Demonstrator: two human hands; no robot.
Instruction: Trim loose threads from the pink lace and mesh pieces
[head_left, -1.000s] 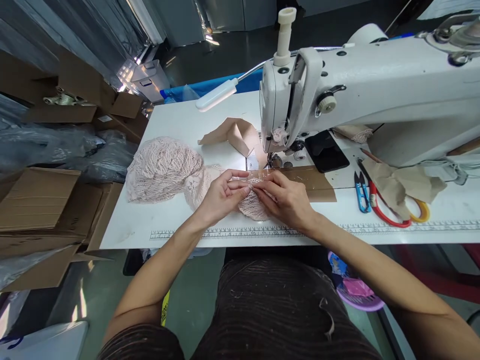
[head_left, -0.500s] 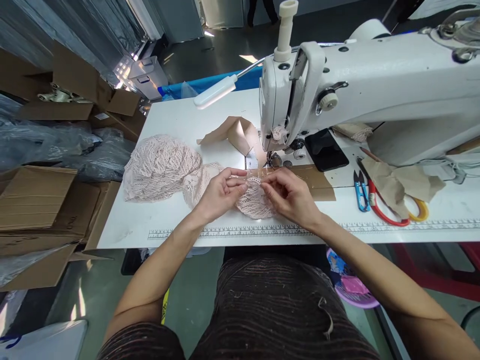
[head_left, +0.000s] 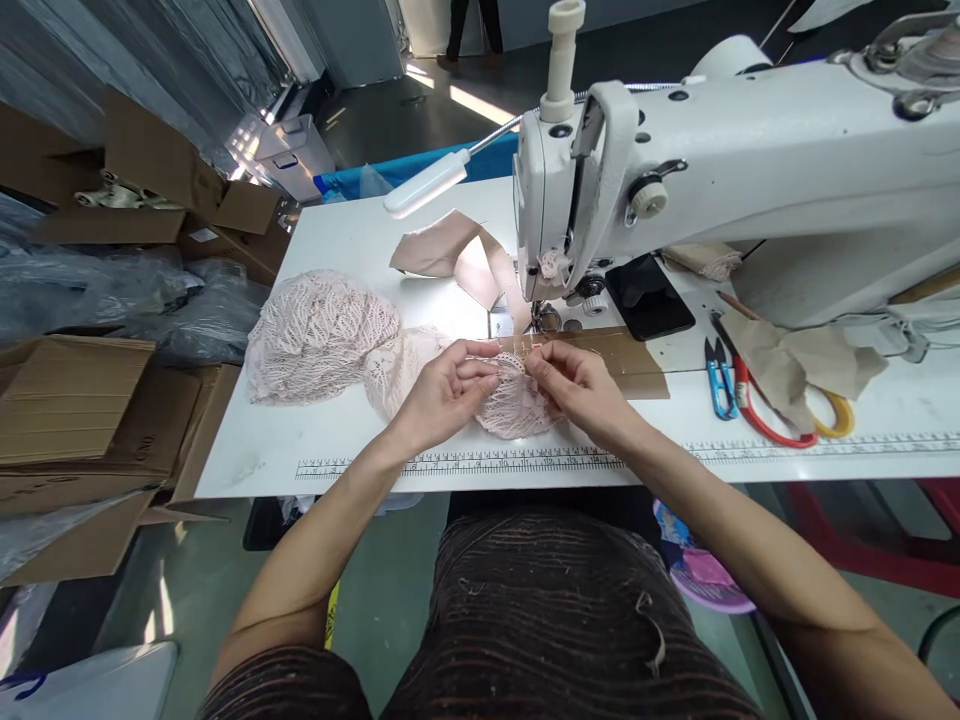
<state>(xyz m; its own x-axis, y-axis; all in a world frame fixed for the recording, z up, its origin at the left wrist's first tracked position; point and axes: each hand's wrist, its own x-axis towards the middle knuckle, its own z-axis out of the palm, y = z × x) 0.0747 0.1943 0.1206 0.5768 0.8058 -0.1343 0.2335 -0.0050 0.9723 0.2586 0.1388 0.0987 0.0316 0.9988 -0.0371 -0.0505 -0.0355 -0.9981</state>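
Pale pink lace [head_left: 516, 405] hangs between my two hands, just in front of the presser foot of the white sewing machine [head_left: 592, 180]. My left hand [head_left: 448, 388] pinches the lace's upper edge at its left side. At the right side of that edge, my right hand [head_left: 576, 385] grips it between thumb and forefinger. The lace runs on to the left, behind my left hand, into a big bunched heap [head_left: 322, 335] on the table. A beige strip of fabric [head_left: 442, 245] lies curled behind the needle area.
Right of the machine's needle lie a dark phone [head_left: 651, 297], blue thread snips [head_left: 720, 382] and red-and-yellow-handled scissors [head_left: 832, 415] under paper scraps. A printed ruler [head_left: 480, 464] follows the table's front edge. Open cardboard boxes [head_left: 90, 400] stand at the left; a person's legs [head_left: 474, 25] show at the back.
The beige strip has shifted and curled further behind the needle area. Both hands keep their pinch on the lace, with my fingers moving slightly. The person's legs at the back have moved left.
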